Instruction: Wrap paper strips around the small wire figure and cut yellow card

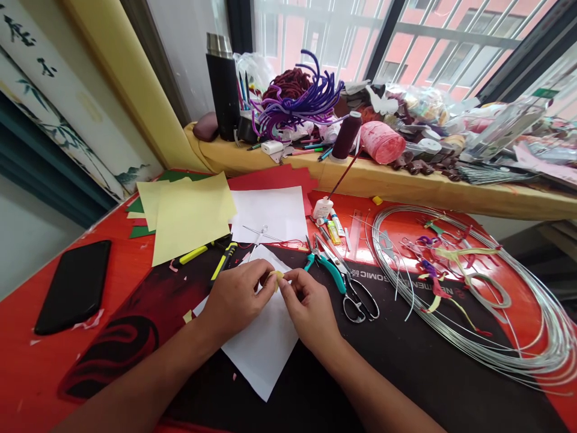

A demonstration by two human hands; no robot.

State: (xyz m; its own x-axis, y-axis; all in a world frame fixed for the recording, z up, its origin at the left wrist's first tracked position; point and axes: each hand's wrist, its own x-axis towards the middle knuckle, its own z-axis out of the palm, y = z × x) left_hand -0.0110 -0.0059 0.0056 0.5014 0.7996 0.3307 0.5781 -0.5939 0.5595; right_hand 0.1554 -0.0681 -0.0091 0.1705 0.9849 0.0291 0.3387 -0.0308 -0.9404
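Note:
Between my two hands is a small yellow paper piece (278,276), pinched by the fingertips of both. My left hand (238,294) has thumb and forefinger closed on its left side. From the right, my right hand (311,304) grips the same piece, fingers curled in. Most of the piece is hidden by the fingers. Under the hands lies a white sheet (264,361) on a black and red desk mat (360,367). A yellow scrap (188,316) rests beside my left wrist.
Teal-handled pliers (331,270) and scissors (360,300) lie right of my hands, before a large wire coil (541,313). Yellow-black cutters (223,261), yellow sheets (189,210) and a black phone (74,285) are leftward. A glue bottle (322,207) stands behind. The sill (279,157) is crowded.

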